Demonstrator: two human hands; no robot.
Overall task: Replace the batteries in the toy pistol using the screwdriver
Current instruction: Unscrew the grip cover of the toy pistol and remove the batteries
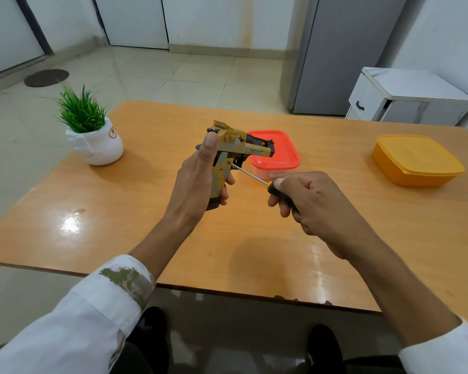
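The toy pistol, yellow and grey with black parts, is held upright above the table, barrel pointing right. My left hand wraps its grip, thumb up along the back. My right hand holds the screwdriver by its black and yellow handle. The thin metal shaft runs up-left and its tip touches the side of the grip just below the trigger area. The lower end of the grip is partly hidden by my fingers.
A clear box with a red lid sits right behind the pistol. A yellow lidded box stands at the right. A small potted plant is at the table's left corner. The wooden table ends just before my knees.
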